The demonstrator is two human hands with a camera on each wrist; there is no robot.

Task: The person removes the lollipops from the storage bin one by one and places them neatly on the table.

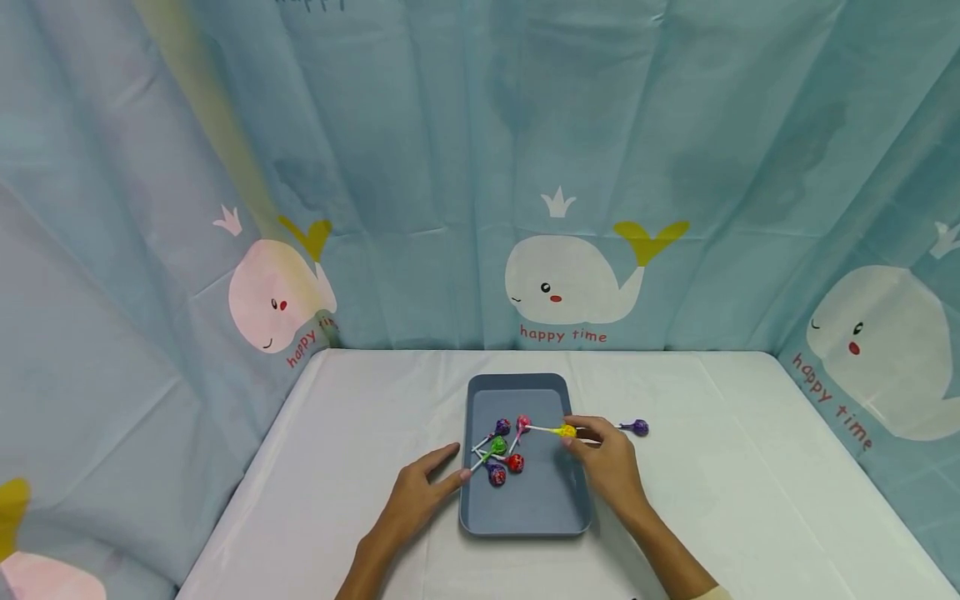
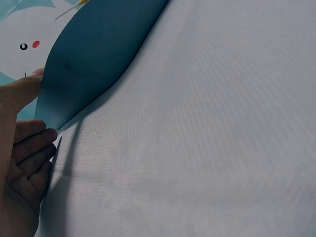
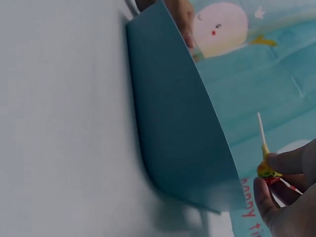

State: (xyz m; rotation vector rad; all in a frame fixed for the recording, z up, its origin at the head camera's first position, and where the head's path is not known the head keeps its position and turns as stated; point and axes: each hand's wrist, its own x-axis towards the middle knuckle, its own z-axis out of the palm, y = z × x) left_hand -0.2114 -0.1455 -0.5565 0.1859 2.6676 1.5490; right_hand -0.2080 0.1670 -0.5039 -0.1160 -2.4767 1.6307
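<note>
My right hand [image 1: 611, 462] pinches a yellow lollipop [image 1: 567, 431] by its wrapped head, between thumb and fingers, above the right side of a grey-blue tray [image 1: 540, 508]. Its white stick points left. My left hand [image 1: 416, 493] is at the tray's left edge, fingers extended and thumb touching the rim. Inside the tray lie several lollipops: a green one [image 1: 498, 446], a red one [image 1: 515, 463], a pink one [image 1: 523, 422] and purple ones [image 1: 497, 475]. The green one's stick reaches close to my left thumb. In the right wrist view the yellow lollipop [image 3: 266, 169] is partly covered by fingers.
A purple lollipop [image 1: 639, 427] is beyond my right hand, outside the tray; my hand hides part of its stick. A white cloth covers the table [image 1: 720, 483]. Blue curtains [image 1: 450, 167] printed with whales stand behind and at both sides.
</note>
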